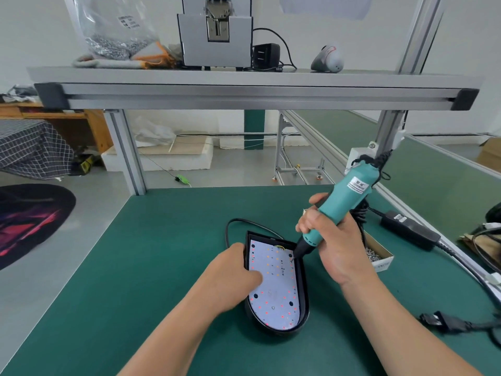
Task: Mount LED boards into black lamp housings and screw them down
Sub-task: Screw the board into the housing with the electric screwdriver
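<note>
Right hand grips teal screwdriver, tilted, bit tip on LED board near its upper right edge. Left hand holds black housing at left wall, thumb on board. Housing on green mat; screw box near right.

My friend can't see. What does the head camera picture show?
A right hand holds a teal electric screwdriver, its tip on a white LED board in a black lamp housing. The left hand steadies the housing on a green table.
</note>
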A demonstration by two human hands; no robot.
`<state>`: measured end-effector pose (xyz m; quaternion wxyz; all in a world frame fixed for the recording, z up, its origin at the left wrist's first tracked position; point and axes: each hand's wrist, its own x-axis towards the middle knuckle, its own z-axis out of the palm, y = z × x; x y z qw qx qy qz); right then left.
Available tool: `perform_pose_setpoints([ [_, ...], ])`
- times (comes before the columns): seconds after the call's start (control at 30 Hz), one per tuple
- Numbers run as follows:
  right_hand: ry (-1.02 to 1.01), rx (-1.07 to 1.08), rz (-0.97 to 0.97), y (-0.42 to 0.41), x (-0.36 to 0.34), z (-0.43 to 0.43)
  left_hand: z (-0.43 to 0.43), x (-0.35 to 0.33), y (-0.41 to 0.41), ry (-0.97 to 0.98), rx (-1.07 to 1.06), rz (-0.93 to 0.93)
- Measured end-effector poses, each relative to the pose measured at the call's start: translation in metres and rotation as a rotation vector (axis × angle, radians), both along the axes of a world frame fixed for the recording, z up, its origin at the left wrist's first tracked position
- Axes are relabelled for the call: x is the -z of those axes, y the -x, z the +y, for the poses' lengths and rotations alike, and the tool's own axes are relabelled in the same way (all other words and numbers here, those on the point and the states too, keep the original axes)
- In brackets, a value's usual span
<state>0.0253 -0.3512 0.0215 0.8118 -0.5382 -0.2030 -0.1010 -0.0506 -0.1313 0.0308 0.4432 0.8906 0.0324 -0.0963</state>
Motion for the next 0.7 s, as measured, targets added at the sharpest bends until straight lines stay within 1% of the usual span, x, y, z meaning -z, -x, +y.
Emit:
perform_pose_setpoints([
  [0.1,-0.063,0.026,-0.011,0.005,-0.007,0.001,0.001,0.000,-0.001,0.001,0.008,-0.010],
  [0.23,-0.210,0.028,-0.029,0.014,-0.018,0.002,0.001,0.000,0.001,-0.025,0.007,-0.020],
  [0.37,-0.286,0.015,0.064,0.019,-0.013,0.002,0.006,-0.001,0.000,-0.076,-0.077,-0.043],
  [0.43,-0.309,0.015,0.104,0.019,-0.010,0.002,0.010,-0.002,-0.004,-0.066,-0.168,-0.120],
  [0.47,-0.318,0.013,0.113,0.019,-0.010,0.002,0.012,-0.002,-0.007,-0.014,-0.216,-0.165],
  [0.5,-0.324,0.006,0.116,0.019,-0.010,0.001,0.013,-0.003,-0.009,0.081,-0.266,-0.193],
  [0.53,-0.325,-0.002,0.115,0.019,-0.010,0.001,0.014,-0.004,-0.011,0.220,-0.314,-0.186],
  [0.63,-0.320,-0.021,0.116,0.018,-0.010,0.002,0.019,-0.007,-0.013,0.795,-0.390,-0.047],
  [0.7,-0.322,-0.029,0.122,0.019,-0.010,0.003,0.022,-0.007,-0.016,1.069,-0.424,0.013],
])
